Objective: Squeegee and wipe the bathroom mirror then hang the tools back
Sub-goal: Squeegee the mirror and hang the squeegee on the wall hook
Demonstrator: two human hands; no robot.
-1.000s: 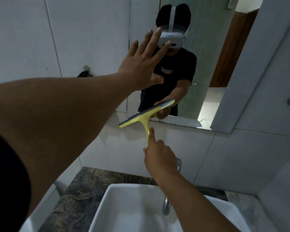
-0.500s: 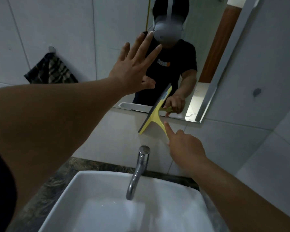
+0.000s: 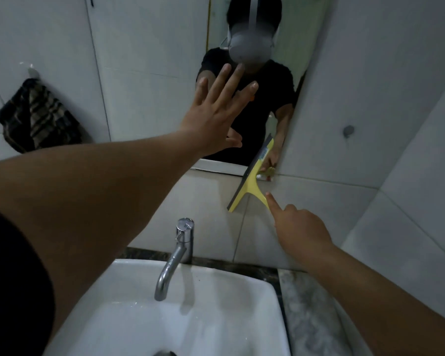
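The left hand [image 3: 217,116] is raised with its fingers spread and straight, palm toward the mirror [image 3: 262,80]; it grips nothing, and whether the palm actually touches the glass is hard to judge from this angle. Below and to the right of it, the right hand [image 3: 299,228] is closed around the handle of the yellow squeegee [image 3: 251,182], with the index finger stretched along the handle toward the head. The squeegee's blade stands steeply tilted just above the right hand's fingertip, its upper end over the mirror's lower right corner and its lower end over the wall tile beneath the mirror's bottom edge. Beneath both arms sits a white sink [image 3: 231,286], and a chrome faucet [image 3: 176,255] rises between the forearms, below the left hand and left of the right hand. Well to the left of the left hand, a dark striped cloth [image 3: 37,116] hangs from a wall hook [image 3: 32,71].
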